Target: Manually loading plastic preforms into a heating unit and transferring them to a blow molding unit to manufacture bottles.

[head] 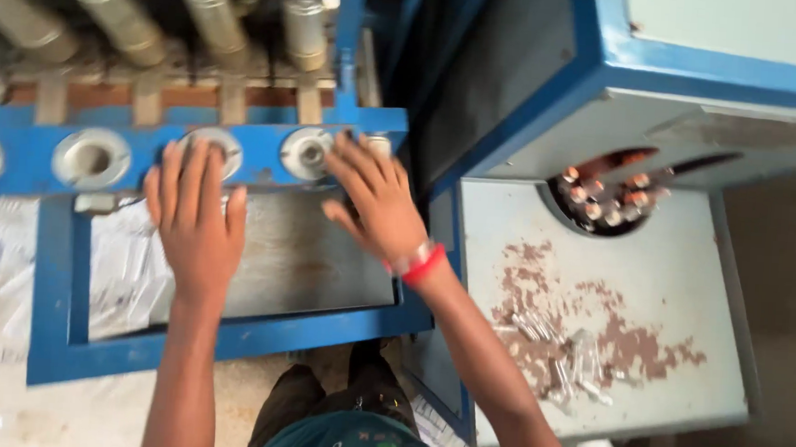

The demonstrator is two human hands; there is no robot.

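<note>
My left hand (194, 213) lies flat with fingers spread, its fingertips on a round metal socket (211, 143) in the blue machine frame (225, 337). My right hand (374, 196), with a red and white band at the wrist, reaches with spread fingers to the frame's right end, beside another round socket (307, 152). Neither hand holds anything. Under both hands lies a grey metal plate (308, 259) inside the frame.
Several metal cylinders (212, 19) stand in a row behind the frame. To the right is a pale table (671, 268) with rust patches, small clear pieces (547, 338) and a round opening with small capped parts (602, 201), under a blue cabinet (611, 52).
</note>
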